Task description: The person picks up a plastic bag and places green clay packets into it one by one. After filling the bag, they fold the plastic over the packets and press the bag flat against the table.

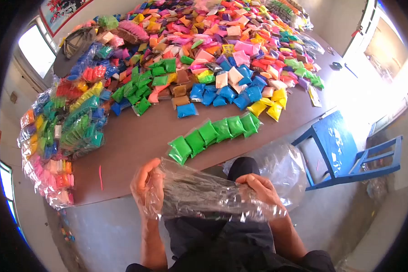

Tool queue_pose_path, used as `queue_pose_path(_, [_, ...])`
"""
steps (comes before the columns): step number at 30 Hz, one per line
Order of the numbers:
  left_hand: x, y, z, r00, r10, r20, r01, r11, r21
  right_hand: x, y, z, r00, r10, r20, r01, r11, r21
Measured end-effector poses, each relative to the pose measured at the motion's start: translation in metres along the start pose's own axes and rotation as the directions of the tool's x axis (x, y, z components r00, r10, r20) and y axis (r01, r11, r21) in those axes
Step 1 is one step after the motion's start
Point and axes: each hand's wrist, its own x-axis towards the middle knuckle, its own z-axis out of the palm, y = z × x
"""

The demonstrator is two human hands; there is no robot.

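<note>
A clear plastic bag [204,190] is stretched between my two hands, over my lap at the table's front edge. My left hand [150,188] is at the bag's left end, with its fingers curled up and the film over them. At the right end, my right hand [260,189] pinches the bag between thumb and fingers. Just beyond the bag, a row of several green packets [207,133] lies overlapping on the brown table [140,140].
A large heap of coloured packets [204,41] covers the table's back. Filled clear bags [81,118] stand at the left, near a pink strip [100,177]. A blue chair [333,145] is at the right, beside a big clear bag [288,170].
</note>
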Motion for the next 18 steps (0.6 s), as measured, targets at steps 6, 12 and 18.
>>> queue_pose_path(6, [-0.004,0.007,-0.004,0.97,0.243,0.005,-0.234,0.93,0.283,-0.011,0.048,-0.019,0.985,-0.174,0.013,0.147,0.868,0.475])
queue_pose_path(12, [-0.011,-0.005,0.0,0.988,0.15,-0.049,-0.119,0.914,0.387,-0.041,0.079,-0.011,0.981,-0.195,0.013,0.19,0.967,0.17])
queue_pose_path(18, [-0.014,0.007,0.006,0.964,0.263,-0.033,-0.225,0.878,0.422,-0.042,0.059,0.004,0.922,-0.383,-0.056,0.387,0.908,0.159])
